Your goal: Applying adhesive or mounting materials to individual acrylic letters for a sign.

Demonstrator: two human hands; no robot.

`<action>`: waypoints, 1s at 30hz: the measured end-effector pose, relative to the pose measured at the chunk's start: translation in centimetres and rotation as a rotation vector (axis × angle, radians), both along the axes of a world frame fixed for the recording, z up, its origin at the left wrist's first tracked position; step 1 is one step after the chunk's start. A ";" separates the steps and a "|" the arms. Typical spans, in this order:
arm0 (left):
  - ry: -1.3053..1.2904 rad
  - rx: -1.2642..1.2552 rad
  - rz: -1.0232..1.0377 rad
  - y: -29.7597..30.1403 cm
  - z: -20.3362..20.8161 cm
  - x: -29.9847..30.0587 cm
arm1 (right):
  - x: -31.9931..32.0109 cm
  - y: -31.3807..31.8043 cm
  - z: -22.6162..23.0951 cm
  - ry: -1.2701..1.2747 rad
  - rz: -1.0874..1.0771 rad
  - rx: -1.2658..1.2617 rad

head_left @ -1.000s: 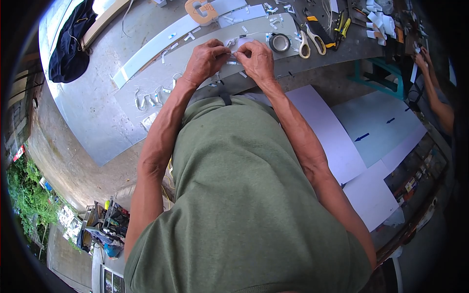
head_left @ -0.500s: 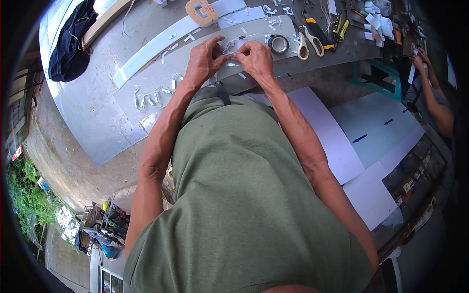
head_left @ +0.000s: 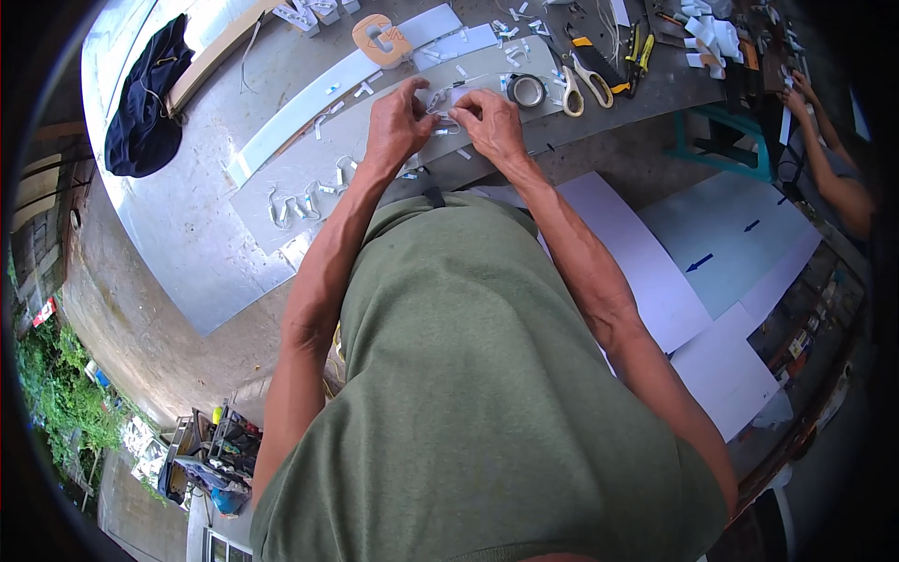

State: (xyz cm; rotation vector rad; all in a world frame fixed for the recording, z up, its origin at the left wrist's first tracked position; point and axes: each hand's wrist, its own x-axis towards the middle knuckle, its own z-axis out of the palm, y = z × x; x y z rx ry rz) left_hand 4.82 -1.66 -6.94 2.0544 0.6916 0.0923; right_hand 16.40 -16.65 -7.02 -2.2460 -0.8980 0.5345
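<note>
My left hand point(head_left: 400, 126) and my right hand point(head_left: 492, 124) meet over a grey curved panel point(head_left: 375, 140) on the metal table. Both hands have thumb and fingers closed together, and a thin whitish wire runs between them. Exactly where each hand grips it is partly hidden by the fingers. To the left of my left wrist, a looped wire string with small white modules point(head_left: 307, 202) lies on the panel. A roll of black tape point(head_left: 512, 92) sits close to my right hand. Several loose white modules point(head_left: 513, 53) are scattered beyond it.
Scissors point(head_left: 582, 73), a yellow-black utility knife point(head_left: 599, 66) and yellow-handled pliers point(head_left: 641, 49) lie to the right. An orange letter-shaped piece point(head_left: 385, 45) rests on a pale curved strip point(head_left: 300, 120). A dark cloth point(head_left: 145, 117) is at far left. Another person's hands point(head_left: 798, 92) show at far right.
The view has shifted and turned slightly. My hands stay close together at nearly the same spot, with small finger movements at the wire.
</note>
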 end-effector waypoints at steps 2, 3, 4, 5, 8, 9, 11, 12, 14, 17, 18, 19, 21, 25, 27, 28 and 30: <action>-0.079 -0.112 0.012 -0.1 0.1 -1.0 | -0.9 -1.7 1.1 0.129 -0.145 0.183; -0.073 -0.087 0.023 -0.1 0.2 -1.5 | -1.3 -2.5 2.2 0.156 -0.158 0.160; -0.070 -0.083 0.026 -0.2 0.4 -2.2 | -1.8 -3.3 2.9 0.159 -0.155 0.163; -0.090 -0.063 0.035 0.1 0.5 -2.6 | -2.0 -3.9 3.8 0.218 -0.123 0.135; -0.089 0.085 -0.035 0.6 0.6 -3.7 | -3.0 -4.6 4.8 0.302 -0.030 0.112; -0.067 0.210 -0.110 0.6 0.8 -3.9 | -3.5 -4.5 4.6 0.389 -0.009 0.114; 0.008 0.307 -0.224 0.2 2.3 -4.0 | -3.6 -4.2 4.2 0.641 -0.006 0.041; 0.083 0.401 -0.331 -0.1 3.0 -3.9 | -3.6 -3.9 3.9 0.645 -0.010 0.044; 0.069 0.413 -0.311 -0.8 2.1 -4.1 | -3.6 -3.4 3.5 0.736 -0.044 -0.130; 0.085 0.426 -0.290 -1.1 1.1 -4.2 | -3.9 -3.2 3.3 0.937 -0.151 -0.065; 0.065 0.384 -0.295 -1.1 0.8 -4.2 | -4.1 -3.4 2.9 0.938 -0.151 -0.065; 0.045 0.342 -0.299 -1.1 0.6 -4.3 | -4.2 -3.6 2.3 1.022 -0.226 0.016; 0.028 0.309 -0.309 -1.5 1.0 -4.3 | -4.1 -3.5 2.0 1.104 -0.301 0.100; -0.057 0.209 -0.350 -1.9 0.7 -4.4 | -3.8 -3.2 1.9 1.091 -0.363 0.095; -0.065 0.137 -0.385 -2.0 0.9 -4.2 | -3.6 -3.1 1.6 1.107 -0.362 0.086; -0.074 0.068 -0.421 -2.1 1.0 -4.1 | -3.5 -3.2 1.6 1.121 -0.350 0.100; -0.068 0.009 -0.367 -2.4 0.8 -4.2 | -3.3 -3.4 1.1 1.136 -0.335 0.112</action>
